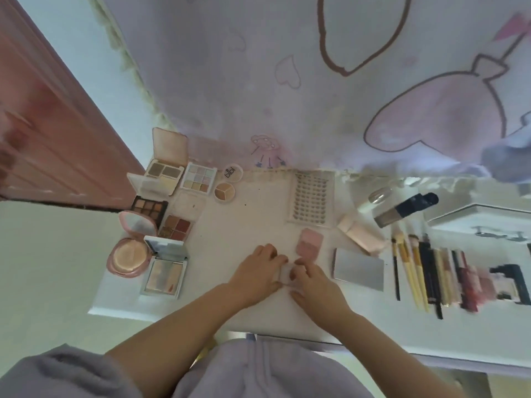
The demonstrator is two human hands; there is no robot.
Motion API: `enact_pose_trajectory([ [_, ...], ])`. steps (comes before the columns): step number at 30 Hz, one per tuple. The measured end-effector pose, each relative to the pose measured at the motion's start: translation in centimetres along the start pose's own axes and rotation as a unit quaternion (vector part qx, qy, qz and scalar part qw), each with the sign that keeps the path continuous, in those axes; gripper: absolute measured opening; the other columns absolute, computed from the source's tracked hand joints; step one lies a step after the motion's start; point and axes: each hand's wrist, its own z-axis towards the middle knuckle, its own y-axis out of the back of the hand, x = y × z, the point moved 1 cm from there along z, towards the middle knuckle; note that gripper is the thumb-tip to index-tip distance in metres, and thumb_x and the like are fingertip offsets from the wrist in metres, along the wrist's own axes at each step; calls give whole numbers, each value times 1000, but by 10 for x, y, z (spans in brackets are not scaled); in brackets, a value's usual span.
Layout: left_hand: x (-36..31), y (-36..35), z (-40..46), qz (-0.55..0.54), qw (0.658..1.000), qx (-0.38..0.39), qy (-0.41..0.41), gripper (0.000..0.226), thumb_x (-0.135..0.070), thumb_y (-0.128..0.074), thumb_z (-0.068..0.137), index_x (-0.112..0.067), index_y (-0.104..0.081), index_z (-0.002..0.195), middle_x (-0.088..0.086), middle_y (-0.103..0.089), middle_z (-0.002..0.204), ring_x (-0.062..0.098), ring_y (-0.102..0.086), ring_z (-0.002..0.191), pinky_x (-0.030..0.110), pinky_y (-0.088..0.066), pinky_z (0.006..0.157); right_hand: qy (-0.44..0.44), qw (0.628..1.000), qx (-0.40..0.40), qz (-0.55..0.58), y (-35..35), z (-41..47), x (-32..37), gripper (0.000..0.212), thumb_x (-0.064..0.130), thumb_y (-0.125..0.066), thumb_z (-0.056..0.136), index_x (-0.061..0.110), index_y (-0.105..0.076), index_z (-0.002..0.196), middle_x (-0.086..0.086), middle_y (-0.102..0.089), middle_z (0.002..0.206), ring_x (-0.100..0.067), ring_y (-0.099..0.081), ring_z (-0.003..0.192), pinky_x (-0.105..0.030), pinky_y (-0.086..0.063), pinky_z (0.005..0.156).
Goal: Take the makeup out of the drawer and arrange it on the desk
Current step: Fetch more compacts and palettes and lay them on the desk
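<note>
Sleeves [57,372] of our lilac robe fill the bottom of the view, and our bare forearms reach out from them to the middle of the bench [230,225]. Our left hand [258,271] and right hand [313,285] meet there, fingers of both curled round a small clear case [285,273] that sits low over the bench; whether it is open or closed we cannot tell. We judge we are working its lid or setting it down.

Just beyond the hands lies a pink compact [309,239], close enough that a nudge as we let go could push it askew. Past it a lash tray [313,198] sits flat. To the right a silver palette [359,268] lies beside a pink tube [360,232], then a row of brushes [408,268] and pencils, laid tight together; a careless sweep of our right forearm could roll them out of line or off the front edge. A dark bottle [408,209] lies on its side behind them and may roll.

To the left stand opened palettes [166,170] and a round powder [129,257]; their raised lids could tip shut or the pans could chip if our left elbow swings wide
</note>
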Motion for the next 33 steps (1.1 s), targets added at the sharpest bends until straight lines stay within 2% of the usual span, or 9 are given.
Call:
enact_pose_trajectory([
  [3,1,-1,-8,-135,990,0,35,49,-23,-59,88,-16,-42,133,8,-45,122,23,-45,113,33,-39,97,-5,999,-52,14,-6,4,10,28,27,-52,93,11,-50,116,-3,-43,125,-23,-54,100,-25,-37,66],
  [5,4,6,-20,-316,944,1,98,43,-23,-59,90,-15,-44,130,6,-53,114,20,-54,101,30,-45,91,4,996,-66,66,-6,4,20,28,30,-53,93,13,-50,115,-1,-44,121,-17,-53,87,-21,-36,67],
  [7,6,14,-34,-561,810,22,169,37,-30,-49,97,-12,-45,130,13,-60,113,21,-60,94,32,-51,90,9,985,-96,140,-2,3,33,27,32,-57,91,17,-52,113,4,-47,116,-7,-49,82,-16,-39,68],
  [9,7,24,-47,-759,618,58,195,44,-37,-36,100,-6,-50,128,23,-62,116,28,-64,94,38,-53,89,9,973,-130,192,5,6,45,26,33,-61,89,22,-53,110,10,-50,111,-3,-50,88,-14,-43,73],
  [11,12,32,-58,-819,537,79,185,51,-42,-31,100,-4,-55,125,23,-66,108,27,-67,92,36,-56,82,21,964,-143,223,11,13,56,25,29,-64,87,24,-55,109,11,-53,110,-3,-50,96,-12,-41,77],
  [18,38,42,-69,-854,480,-4,200,46,-36,-39,99,0,-55,123,20,-66,97,23,-66,79,33,-58,74,44,945,-47,321,43,42,74,17,23,-63,88,29,-58,103,18,-61,104,1,-57,98,-15,-49,79],
  [22,43,39,-67,-878,415,-41,236,38,-30,-39,100,2,-55,111,23,-65,86,24,-64,67,27,-58,60,-46,855,58,513,62,75,65,16,14,-50,97,9,-65,97,-3,-72,90,-12,-68,79,-24,-55,67],
  [29,46,37,-43,-879,253,-250,316,18,-5,-41,97,2,-53,85,20,-54,80,29,-57,71,29,-56,55,-98,885,57,452,44,155,84,13,8,-52,95,0,-63,98,-9,-65,75,-17,-63,61,-21,-54,54],
  [33,47,44,-30,-841,244,-314,368,18,4,-39,93,-1,-50,79,15,-49,78,24,-54,72,31,-50,77,-89,907,42,409,38,179,95,11,6,-52,94,3,-59,102,-8,-65,71,-16,-63,58,-20,-52,51],
])
